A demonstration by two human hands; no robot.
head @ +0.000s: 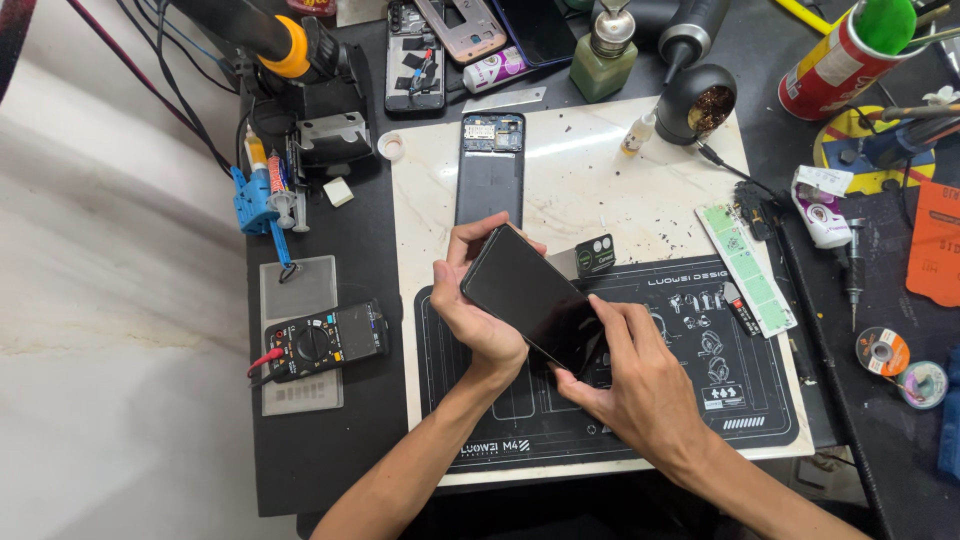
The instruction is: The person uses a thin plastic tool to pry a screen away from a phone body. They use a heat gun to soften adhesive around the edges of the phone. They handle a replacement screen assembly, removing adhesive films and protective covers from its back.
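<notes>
A black smartphone [530, 295] is held tilted above a black repair mat [740, 400], its dark screen facing up. My left hand [478, 318] grips the phone's left edge, fingers curled over the top corner. My right hand [630, 375] holds the lower right end, thumb pressed on the edge. Behind the phone a small black camera cover piece [597, 254] and a thin metal tool tip show. A second opened phone body [490, 170] lies on the white marble slab [640, 200] further back.
A black multimeter [325, 343] lies left of the mat. A green liquid bottle [604, 55], brass wool tip cleaner [706, 105], red spray can [838, 62], solder reels [884, 350], screwdriver [853, 270] and more phone frames [440, 45] crowd the back and right.
</notes>
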